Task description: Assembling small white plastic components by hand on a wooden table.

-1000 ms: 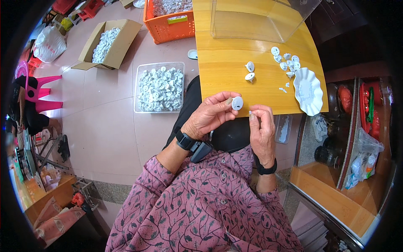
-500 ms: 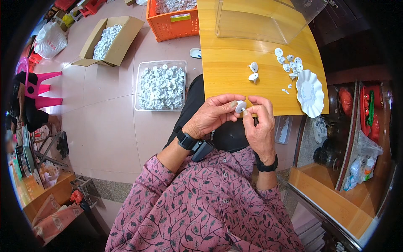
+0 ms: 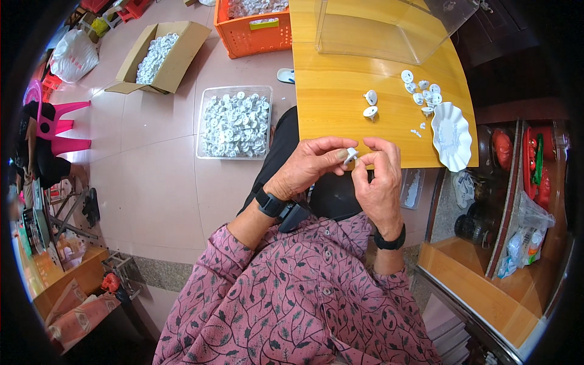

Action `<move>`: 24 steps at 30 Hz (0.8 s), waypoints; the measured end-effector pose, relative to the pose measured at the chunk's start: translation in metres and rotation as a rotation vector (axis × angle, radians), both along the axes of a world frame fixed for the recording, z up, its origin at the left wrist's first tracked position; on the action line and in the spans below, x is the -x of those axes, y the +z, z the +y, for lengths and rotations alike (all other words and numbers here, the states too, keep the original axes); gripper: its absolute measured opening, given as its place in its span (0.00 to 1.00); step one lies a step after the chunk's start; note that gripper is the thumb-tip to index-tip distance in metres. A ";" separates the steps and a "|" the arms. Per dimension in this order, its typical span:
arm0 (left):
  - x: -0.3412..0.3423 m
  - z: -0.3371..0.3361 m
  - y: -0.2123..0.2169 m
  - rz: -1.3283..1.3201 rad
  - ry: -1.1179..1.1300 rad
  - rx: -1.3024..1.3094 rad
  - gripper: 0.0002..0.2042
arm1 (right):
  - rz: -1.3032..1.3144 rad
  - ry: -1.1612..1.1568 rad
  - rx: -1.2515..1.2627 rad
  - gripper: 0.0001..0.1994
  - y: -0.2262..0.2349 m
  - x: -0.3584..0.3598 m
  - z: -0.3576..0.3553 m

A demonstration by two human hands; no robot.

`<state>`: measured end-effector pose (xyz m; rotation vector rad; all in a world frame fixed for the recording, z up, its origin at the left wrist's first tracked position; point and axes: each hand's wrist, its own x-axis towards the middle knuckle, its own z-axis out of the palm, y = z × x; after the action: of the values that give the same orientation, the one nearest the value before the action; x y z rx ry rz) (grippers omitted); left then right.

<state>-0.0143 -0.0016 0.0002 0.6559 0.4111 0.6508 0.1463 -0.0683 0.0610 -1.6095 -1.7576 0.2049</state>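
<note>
Above the table's near edge, my left hand (image 3: 310, 165) is closed, pinching a small round white plastic piece (image 3: 350, 156) between thumb and fingers. The disc is seen nearly edge-on. My right hand (image 3: 379, 185) is also closed, its thumb and index fingertip pressed together right beside the piece; what they hold, if anything, is too small to make out. Two similar white pieces (image 3: 370, 113) with stems rest on the table beyond my hands. A cluster of such pieces (image 3: 427, 96) lies farther right, with tiny white bits (image 3: 416, 132) near a wavy-edged white dish (image 3: 438, 135).
A clear bin (image 3: 201, 131) full of white pieces stands left of my leg. Behind it are an open cardboard box (image 3: 182, 66) and an orange crate (image 3: 249, 42). A clear plastic box (image 3: 371, 44) sits on the yellow table (image 3: 328, 79). Shelves (image 3: 468, 267) stand at right.
The white piece has turned in my left fingers, from showing its flat face to nearly edge-on. My right fingertips stay close beside it. The view has shifted slightly.
</note>
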 end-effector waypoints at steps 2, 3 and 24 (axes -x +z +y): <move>0.001 0.000 0.004 0.119 0.013 -0.091 0.16 | -0.055 -0.005 -0.008 0.06 0.003 0.001 0.000; 0.001 0.001 0.006 0.119 0.013 -0.091 0.16 | -0.055 -0.005 -0.008 0.06 0.004 0.001 0.000; 0.003 -0.002 -0.003 -0.126 -0.034 0.111 0.17 | 0.064 0.000 0.036 0.07 0.003 0.006 -0.001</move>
<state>-0.0172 -0.0039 -0.0030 0.5127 0.3162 0.6284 0.1403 -0.0688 0.0640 -1.6107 -1.7136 0.2861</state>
